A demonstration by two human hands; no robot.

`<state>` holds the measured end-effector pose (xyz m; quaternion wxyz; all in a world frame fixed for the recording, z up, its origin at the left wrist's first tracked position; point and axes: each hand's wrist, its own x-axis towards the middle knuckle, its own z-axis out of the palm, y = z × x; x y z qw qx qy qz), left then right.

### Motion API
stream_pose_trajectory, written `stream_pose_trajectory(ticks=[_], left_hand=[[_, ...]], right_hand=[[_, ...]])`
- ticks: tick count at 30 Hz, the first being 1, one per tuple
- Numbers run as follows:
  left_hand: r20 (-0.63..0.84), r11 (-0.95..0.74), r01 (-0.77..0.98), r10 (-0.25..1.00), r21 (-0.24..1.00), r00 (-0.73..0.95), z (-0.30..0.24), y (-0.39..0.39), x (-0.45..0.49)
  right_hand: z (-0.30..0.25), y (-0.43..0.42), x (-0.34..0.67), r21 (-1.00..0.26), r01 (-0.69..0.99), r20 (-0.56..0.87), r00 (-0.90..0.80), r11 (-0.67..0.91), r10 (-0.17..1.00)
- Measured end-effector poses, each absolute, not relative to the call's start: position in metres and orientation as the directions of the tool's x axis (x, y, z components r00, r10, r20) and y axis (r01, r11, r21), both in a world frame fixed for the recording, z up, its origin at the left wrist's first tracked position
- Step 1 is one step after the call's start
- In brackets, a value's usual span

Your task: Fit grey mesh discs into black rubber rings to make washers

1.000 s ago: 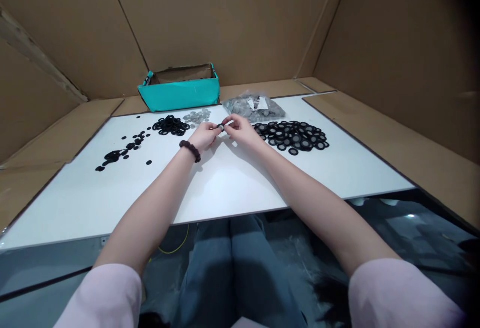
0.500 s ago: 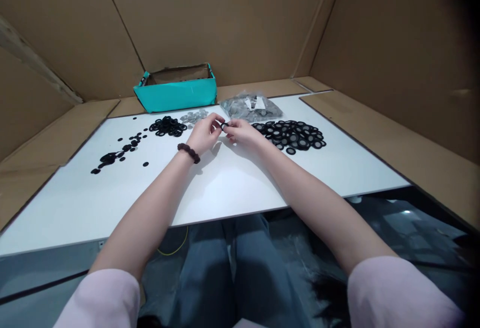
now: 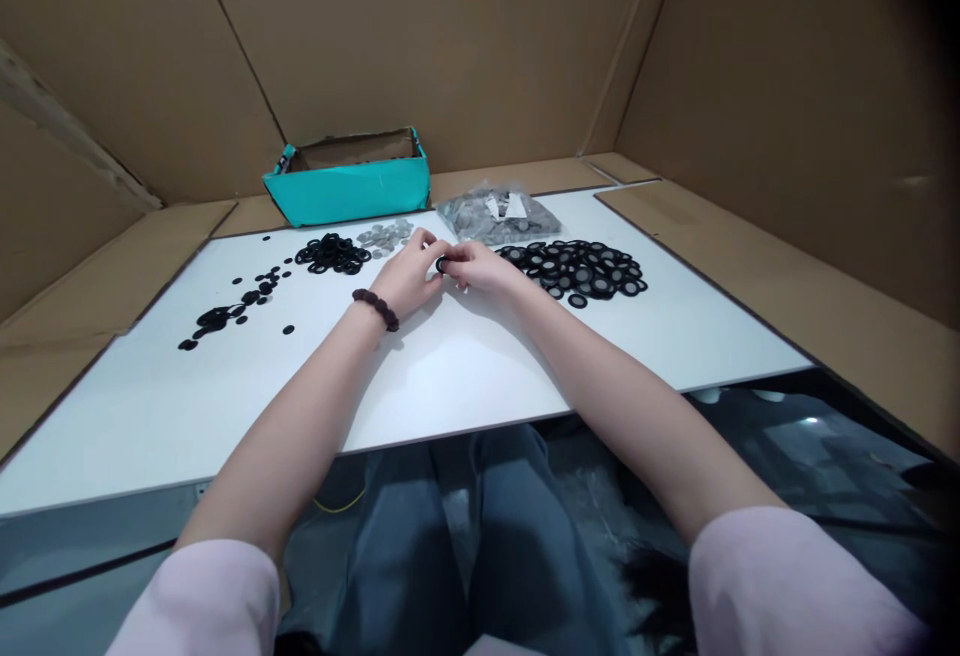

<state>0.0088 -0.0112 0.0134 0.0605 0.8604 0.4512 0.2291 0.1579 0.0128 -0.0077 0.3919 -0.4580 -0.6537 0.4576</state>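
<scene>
Held part: one small black ring (image 3: 440,264), round and dark, raised just above the middle of the white desk (image 3: 465,376). Its edge is partly covered by fingertips; whether its centre is filled cannot be determined. The left hand (image 3: 412,273) and right hand (image 3: 480,267) meet at the part, each pinching it between thumb and fingers.

Near the right hand lies a heap of ringed discs (image 3: 584,274), matte black at the rim with flat grey centres, overlapping irregularly. Beyond the left hand are loose grey discs (image 3: 386,237), thin and pale; beside them, a pile of open black rings (image 3: 331,254). Farther left, small solid black discs (image 3: 215,317) are scattered, some clumped together. A clear bag (image 3: 480,218) of grey pieces lies behind the hands.
</scene>
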Motion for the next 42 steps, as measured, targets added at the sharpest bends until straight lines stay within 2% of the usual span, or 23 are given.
stream_pose_trajectory(ticks=[3,6,10,13,16,20,23,27,30,35,39,42], left_hand=[[0.332,-0.534,0.796,0.834,0.285,0.441,0.014,-0.012,0.009],[0.316,-0.520,0.813,0.842,0.262,0.437,0.015,-0.015,0.011],[0.282,-0.557,0.794,0.824,0.244,0.491,0.016,-0.018,0.014],[0.326,-0.524,0.811,0.838,0.260,0.437,0.018,-0.016,0.013],[0.442,-0.366,0.872,0.874,0.324,0.202,0.023,-0.007,0.001],[0.495,-0.053,0.899,0.848,0.434,-0.189,0.027,0.011,-0.036],[0.437,0.148,0.853,0.807,0.500,-0.396,0.022,0.021,-0.068],[0.339,0.277,0.774,0.778,0.570,-0.529,0.010,0.029,-0.096],[0.342,0.280,0.798,0.792,0.534,-0.506,0.004,0.030,-0.099],[0.318,0.278,0.853,0.840,0.442,-0.439,-0.001,0.030,-0.094],[0.322,0.265,0.828,0.829,0.494,-0.457,-0.004,0.033,-0.094],[0.259,0.316,0.779,0.819,0.542,-0.513,-0.006,0.036,-0.096]], right_hand=[[-0.005,0.011,0.158,-0.940,0.319,0.022,-0.283,0.116,0.959],[-0.003,0.010,0.157,-0.929,0.351,0.017,-0.272,0.116,0.962],[-0.005,0.011,0.155,-0.911,0.382,0.031,-0.317,0.158,0.948],[-0.005,0.014,0.160,-0.850,0.473,0.122,-0.256,0.234,0.959],[0.000,0.018,0.177,-0.715,0.636,0.327,-0.065,0.292,0.943],[0.009,0.025,0.211,-0.623,0.762,0.501,0.215,0.177,0.838],[0.012,0.030,0.232,-0.610,0.792,0.481,0.357,0.013,0.801],[0.006,0.035,0.251,-0.604,0.782,0.358,0.436,-0.151,0.826],[-0.003,0.038,0.260,-0.615,0.772,0.311,0.423,-0.159,0.851],[-0.006,0.037,0.257,-0.550,0.833,0.437,0.346,-0.057,0.830],[0.002,0.028,0.227,-0.420,0.884,0.648,0.133,0.206,0.750],[0.002,0.018,0.199,-0.312,0.885,0.637,-0.074,0.344,0.767]])
